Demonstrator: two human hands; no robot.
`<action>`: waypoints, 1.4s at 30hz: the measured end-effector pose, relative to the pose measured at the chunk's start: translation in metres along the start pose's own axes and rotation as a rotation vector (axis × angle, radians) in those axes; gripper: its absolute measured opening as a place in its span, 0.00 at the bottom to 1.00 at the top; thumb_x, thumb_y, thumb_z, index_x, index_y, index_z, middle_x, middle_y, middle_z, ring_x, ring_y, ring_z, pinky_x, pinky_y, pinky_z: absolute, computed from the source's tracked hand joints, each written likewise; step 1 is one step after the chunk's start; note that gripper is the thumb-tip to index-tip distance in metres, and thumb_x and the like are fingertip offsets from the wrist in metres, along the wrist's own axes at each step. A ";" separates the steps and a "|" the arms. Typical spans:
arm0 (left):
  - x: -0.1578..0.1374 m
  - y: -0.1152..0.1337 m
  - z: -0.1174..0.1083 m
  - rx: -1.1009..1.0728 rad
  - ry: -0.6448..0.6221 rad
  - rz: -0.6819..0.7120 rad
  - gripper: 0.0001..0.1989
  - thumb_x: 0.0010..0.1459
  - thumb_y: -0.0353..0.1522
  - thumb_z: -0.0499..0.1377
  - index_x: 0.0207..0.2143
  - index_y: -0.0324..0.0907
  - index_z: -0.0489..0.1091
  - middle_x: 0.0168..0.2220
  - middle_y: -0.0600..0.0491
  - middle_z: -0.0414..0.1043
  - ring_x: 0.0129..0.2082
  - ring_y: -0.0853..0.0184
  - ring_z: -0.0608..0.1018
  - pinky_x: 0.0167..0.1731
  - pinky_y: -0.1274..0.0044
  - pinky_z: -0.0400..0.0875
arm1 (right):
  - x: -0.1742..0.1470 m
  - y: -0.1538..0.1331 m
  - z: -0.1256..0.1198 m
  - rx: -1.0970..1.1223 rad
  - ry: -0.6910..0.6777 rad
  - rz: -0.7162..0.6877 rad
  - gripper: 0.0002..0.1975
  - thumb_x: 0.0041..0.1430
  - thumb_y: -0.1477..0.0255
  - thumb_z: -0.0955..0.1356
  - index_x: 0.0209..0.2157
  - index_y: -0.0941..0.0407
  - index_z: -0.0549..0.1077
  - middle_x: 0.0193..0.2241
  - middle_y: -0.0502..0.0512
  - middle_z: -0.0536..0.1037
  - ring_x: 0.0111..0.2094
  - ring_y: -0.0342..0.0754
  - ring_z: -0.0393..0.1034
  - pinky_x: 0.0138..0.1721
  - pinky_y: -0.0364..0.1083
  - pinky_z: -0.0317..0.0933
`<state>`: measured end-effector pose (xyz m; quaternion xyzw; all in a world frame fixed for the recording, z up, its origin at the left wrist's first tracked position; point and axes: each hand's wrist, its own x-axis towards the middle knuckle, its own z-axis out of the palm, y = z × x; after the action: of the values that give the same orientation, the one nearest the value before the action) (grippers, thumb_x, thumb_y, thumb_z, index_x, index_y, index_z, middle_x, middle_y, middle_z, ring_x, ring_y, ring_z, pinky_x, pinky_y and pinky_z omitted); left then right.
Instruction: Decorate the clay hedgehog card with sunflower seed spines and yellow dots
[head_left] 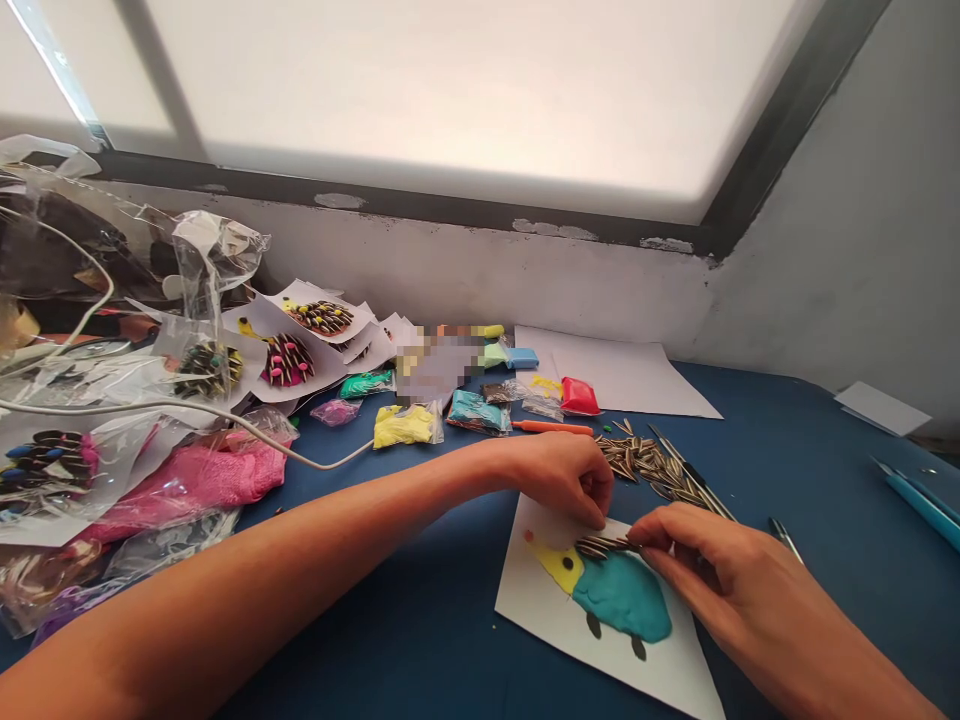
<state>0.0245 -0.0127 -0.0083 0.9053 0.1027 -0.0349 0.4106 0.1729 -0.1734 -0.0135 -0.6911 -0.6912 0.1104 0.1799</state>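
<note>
A white card [525, 590] lies in front of me, bearing a clay hedgehog with a yellow head [555, 565] and a teal body [626, 597]. Several striped sunflower seeds [592, 547] stick out along its upper edge, near the head. My right hand [720, 560] pinches a sunflower seed [634, 545] at the top of the body, thumb and forefinger together. Over the card's upper edge, my left hand [574, 475] is curled with its fingertips just above the seeds; whatever it may hold is hidden. Beyond both hands is a pile of loose sunflower seeds [652, 465].
Clay packets, including yellow [405, 425], teal [478, 412] and red [579, 396], lie beyond my left arm. An orange tool [553, 427] and a pen [694, 475] lie near the seeds. Finished seed pictures [285, 360] and plastic bags crowd the left; a blue cutter [919, 500] is right.
</note>
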 end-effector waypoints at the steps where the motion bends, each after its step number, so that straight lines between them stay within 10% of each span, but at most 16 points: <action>1: 0.000 0.000 0.000 0.001 0.000 -0.001 0.04 0.52 0.30 0.61 0.30 0.37 0.73 0.25 0.57 0.69 0.26 0.74 0.70 0.25 0.82 0.61 | 0.000 0.000 0.000 -0.008 0.006 -0.006 0.11 0.62 0.66 0.63 0.31 0.48 0.76 0.25 0.48 0.79 0.22 0.44 0.70 0.21 0.43 0.58; 34: 0.002 0.000 0.001 0.028 -0.003 -0.020 0.03 0.51 0.29 0.61 0.30 0.38 0.73 0.26 0.57 0.71 0.27 0.74 0.72 0.27 0.82 0.62 | 0.003 0.003 0.001 -0.101 -0.116 -0.076 0.15 0.67 0.66 0.59 0.32 0.48 0.75 0.30 0.49 0.77 0.29 0.44 0.73 0.30 0.43 0.66; 42: 0.002 0.000 0.001 0.036 -0.006 -0.016 0.04 0.52 0.30 0.60 0.30 0.38 0.73 0.26 0.58 0.71 0.26 0.74 0.71 0.28 0.82 0.64 | 0.000 -0.003 -0.002 -0.148 0.053 -0.089 0.13 0.63 0.66 0.62 0.40 0.43 0.78 0.34 0.48 0.80 0.30 0.46 0.76 0.26 0.43 0.67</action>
<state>0.0260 -0.0127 -0.0091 0.9117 0.1079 -0.0425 0.3941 0.1708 -0.1734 -0.0106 -0.6739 -0.7224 0.0326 0.1514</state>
